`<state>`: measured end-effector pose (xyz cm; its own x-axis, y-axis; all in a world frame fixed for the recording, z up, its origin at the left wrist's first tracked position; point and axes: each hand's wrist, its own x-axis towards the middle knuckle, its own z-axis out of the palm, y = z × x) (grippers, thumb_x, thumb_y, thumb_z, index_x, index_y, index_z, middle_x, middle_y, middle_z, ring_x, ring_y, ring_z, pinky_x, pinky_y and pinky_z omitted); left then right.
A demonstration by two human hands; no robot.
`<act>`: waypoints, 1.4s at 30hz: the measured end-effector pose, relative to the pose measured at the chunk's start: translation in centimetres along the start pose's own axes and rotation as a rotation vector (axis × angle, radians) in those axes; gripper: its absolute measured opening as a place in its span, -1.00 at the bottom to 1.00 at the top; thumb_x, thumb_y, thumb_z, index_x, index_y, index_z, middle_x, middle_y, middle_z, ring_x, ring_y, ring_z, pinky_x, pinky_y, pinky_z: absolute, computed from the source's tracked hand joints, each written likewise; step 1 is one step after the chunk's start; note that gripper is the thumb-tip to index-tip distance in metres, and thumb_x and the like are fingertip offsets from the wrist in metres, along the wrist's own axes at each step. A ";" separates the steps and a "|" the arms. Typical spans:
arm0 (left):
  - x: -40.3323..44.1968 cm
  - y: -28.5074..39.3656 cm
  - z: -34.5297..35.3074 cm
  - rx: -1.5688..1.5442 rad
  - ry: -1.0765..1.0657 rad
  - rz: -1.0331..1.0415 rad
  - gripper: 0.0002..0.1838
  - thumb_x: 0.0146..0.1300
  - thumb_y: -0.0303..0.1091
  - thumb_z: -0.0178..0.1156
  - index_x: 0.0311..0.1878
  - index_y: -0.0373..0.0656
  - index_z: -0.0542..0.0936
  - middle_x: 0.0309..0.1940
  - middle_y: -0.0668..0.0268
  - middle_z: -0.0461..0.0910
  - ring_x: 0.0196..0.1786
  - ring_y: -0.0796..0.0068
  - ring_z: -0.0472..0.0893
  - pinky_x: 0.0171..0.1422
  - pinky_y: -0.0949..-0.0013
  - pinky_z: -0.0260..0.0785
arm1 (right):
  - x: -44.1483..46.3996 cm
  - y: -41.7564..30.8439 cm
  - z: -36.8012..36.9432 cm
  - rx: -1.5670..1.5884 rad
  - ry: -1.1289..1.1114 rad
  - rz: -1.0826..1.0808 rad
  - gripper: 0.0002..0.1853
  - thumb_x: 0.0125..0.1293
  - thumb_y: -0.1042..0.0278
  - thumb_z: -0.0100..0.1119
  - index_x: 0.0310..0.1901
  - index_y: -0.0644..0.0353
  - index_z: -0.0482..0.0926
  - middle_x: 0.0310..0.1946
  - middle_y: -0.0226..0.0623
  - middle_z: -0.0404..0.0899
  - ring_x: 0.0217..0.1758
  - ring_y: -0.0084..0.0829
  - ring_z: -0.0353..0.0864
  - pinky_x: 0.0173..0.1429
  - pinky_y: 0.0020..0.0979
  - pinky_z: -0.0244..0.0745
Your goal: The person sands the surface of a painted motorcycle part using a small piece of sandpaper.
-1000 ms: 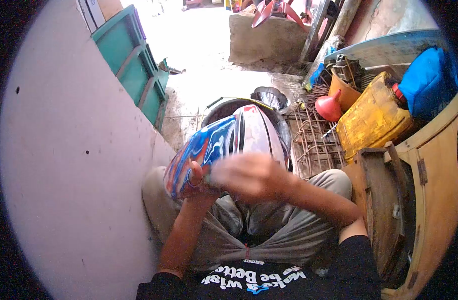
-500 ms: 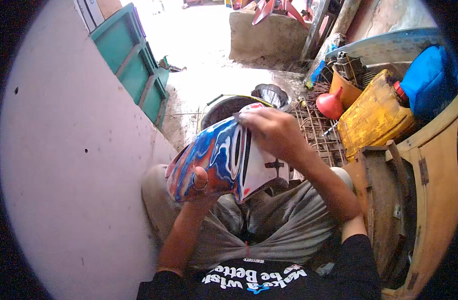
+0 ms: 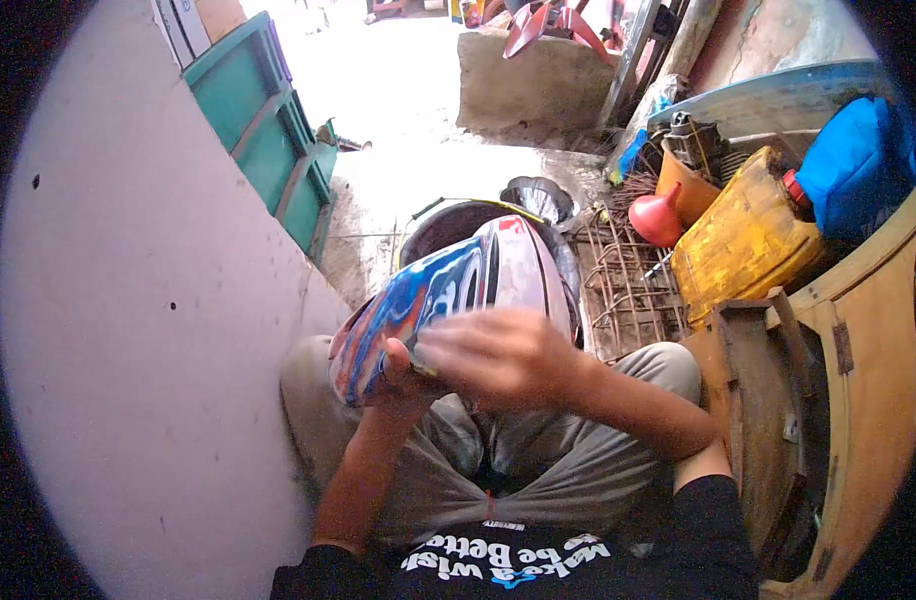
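Observation:
A glossy curved panel [image 3: 448, 275], swirled blue, red and white with a paler white side, is held above my lap. My left hand [image 3: 400, 375] grips its lower left edge, the thumb on top and the other fingers hidden beneath. Over the panel's near part lies my right hand [image 3: 503, 355], its fingers smeared by motion; whether it holds anything cannot be made out. Just beyond the panel is a dark round tub [image 3: 448, 225] with a yellow-green rim.
A white wall [image 3: 158, 300] rises at the left beside a green panel [image 3: 253, 120]. To the right are a metal grid [image 3: 628, 290], a red funnel [image 3: 658, 215], a yellow jerrycan [image 3: 748, 240] and a wooden frame [image 3: 858, 370]. A black scalloped bowl [image 3: 538, 198] stands beyond the tub.
My right hand has come down from the panel's far top edge to its near part, close to my left thumb. The panel has tilted slightly; my left hand keeps its grip.

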<state>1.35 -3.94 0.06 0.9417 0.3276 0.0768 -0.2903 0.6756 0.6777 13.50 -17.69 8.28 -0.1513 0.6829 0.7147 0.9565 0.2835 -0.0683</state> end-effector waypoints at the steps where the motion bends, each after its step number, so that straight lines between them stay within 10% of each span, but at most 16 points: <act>1: 0.0 0.3 0.2 0.013 0.010 -0.004 0.30 0.05 0.63 0.33 0.60 -0.22 0.21 0.48 0.14 0.40 0.48 0.21 0.45 0.55 0.13 0.36 | 0.0 0.4 0.1 -0.007 0.001 -0.016 -0.77 0.29 0.45 0.26 -0.03 0.07 0.71 -0.11 -0.30 0.77 -0.06 -0.31 0.82 0.01 -0.25 0.76; 16: 0.5 2.1 2.4 0.025 0.073 0.015 0.24 0.14 0.64 0.22 0.62 -0.15 0.19 0.49 0.11 0.42 0.45 0.12 0.50 0.51 -0.03 0.41 | -1.2 6.9 -1.4 -0.096 -0.097 0.245 -0.75 0.21 0.34 0.37 -0.05 0.04 0.69 -0.18 -0.29 0.74 -0.14 -0.25 0.77 -0.04 -0.18 0.68; 21: 1.6 0.8 -0.8 -0.248 -0.043 -0.046 0.23 0.16 0.61 0.23 0.63 -0.16 0.18 0.50 0.11 0.41 0.48 0.13 0.48 0.54 -0.02 0.39 | -0.8 0.5 1.4 0.053 -0.033 -0.061 -0.80 0.23 0.34 0.28 -0.11 0.08 0.69 -0.26 -0.29 0.70 -0.16 -0.28 0.77 -0.05 -0.23 0.70; 25: 0.6 1.3 -0.2 0.000 -0.061 0.009 0.10 0.35 0.65 -0.16 0.70 0.03 0.07 0.61 0.20 0.27 0.57 0.08 0.35 0.54 -0.12 0.36 | -0.7 4.9 -0.7 -0.117 -0.099 0.179 -0.86 0.24 0.32 0.39 -0.18 0.06 0.69 -0.32 -0.32 0.69 -0.27 -0.28 0.74 -0.18 -0.19 0.65; 28: 0.8 2.1 1.4 -0.017 -0.019 0.035 0.21 0.18 0.57 0.26 0.63 -0.19 0.17 0.47 0.04 0.44 0.45 0.13 0.52 0.50 -0.01 0.44 | -1.0 4.7 -0.8 -0.263 -0.170 0.267 -0.90 0.24 0.32 0.38 -0.30 0.09 0.65 -0.39 -0.28 0.62 -0.32 -0.23 0.71 -0.21 -0.18 0.65; 32: 1.3 0.7 -0.5 -0.032 -0.009 0.057 0.21 0.20 0.56 0.25 0.62 -0.20 0.16 0.46 0.06 0.45 0.44 0.13 0.52 0.51 0.01 0.44 | -0.1 -1.4 1.2 0.057 -0.043 -0.138 -0.80 0.12 0.34 0.37 -0.21 0.13 0.65 -0.30 -0.28 0.65 -0.24 -0.22 0.74 -0.11 -0.20 0.71; 36: 0.4 1.9 1.4 -0.059 0.020 -0.017 0.21 0.21 0.57 0.23 0.63 -0.20 0.15 0.46 0.07 0.44 0.44 0.11 0.52 0.54 -0.01 0.39 | -0.7 5.7 -1.4 -0.251 -0.230 0.258 -0.81 0.13 0.35 0.34 -0.20 0.08 0.64 -0.34 -0.32 0.61 -0.22 -0.23 0.72 -0.09 -0.20 0.67; 42: 0.5 1.7 1.4 0.029 0.029 0.040 0.23 0.19 0.65 0.16 0.63 -0.19 0.18 0.49 0.11 0.43 0.46 0.13 0.50 0.57 -0.05 0.34 | 0.0 -1.8 0.4 0.003 -0.155 -0.064 -0.78 0.13 0.32 0.32 -0.17 0.11 0.66 -0.30 -0.31 0.64 -0.19 -0.26 0.74 -0.06 -0.26 0.70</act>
<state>1.54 -3.53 2.29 0.9239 0.3735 0.0830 -0.3222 0.6424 0.6953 11.67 -17.90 8.08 -0.2488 0.7593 0.6014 0.9430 0.3316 -0.0286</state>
